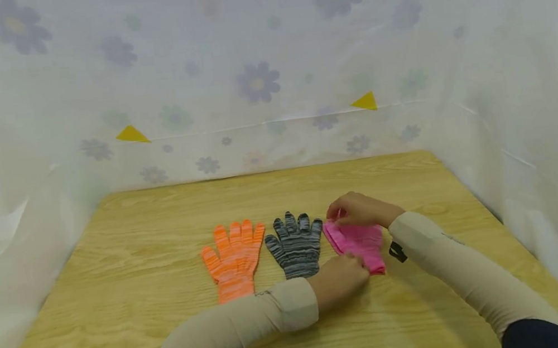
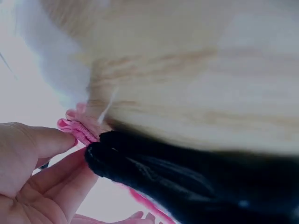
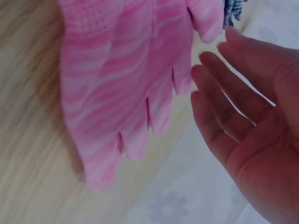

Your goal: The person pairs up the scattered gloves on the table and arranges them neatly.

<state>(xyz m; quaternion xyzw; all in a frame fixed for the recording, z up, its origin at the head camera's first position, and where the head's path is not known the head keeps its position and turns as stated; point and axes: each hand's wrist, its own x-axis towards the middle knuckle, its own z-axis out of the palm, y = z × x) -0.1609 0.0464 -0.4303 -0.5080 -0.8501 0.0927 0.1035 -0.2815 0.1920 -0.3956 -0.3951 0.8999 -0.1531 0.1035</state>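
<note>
A pink knitted glove [image 1: 361, 239] lies on the table at the right of a row of gloves. My left hand [image 1: 342, 280] is at its cuff; in the left wrist view the thumb and fingers pinch the pink knit edge [image 2: 79, 130]. Over the glove's finger end is my right hand [image 1: 363, 209]. The right wrist view shows this right hand [image 3: 261, 112] with its fingers loosely bent and apart from the pink glove [image 3: 117, 84], holding nothing. Left of the pink glove lies a grey striped glove [image 1: 296, 245], its cuff partly hidden by my left arm.
An orange glove [image 1: 237, 262] lies at the left of the row, its lower end behind my left sleeve. The wooden table [image 1: 120, 301] is bordered by a white flowered sheet [image 1: 256, 41] at the back and sides. A dark strap [image 1: 397, 252] hangs near my right wrist.
</note>
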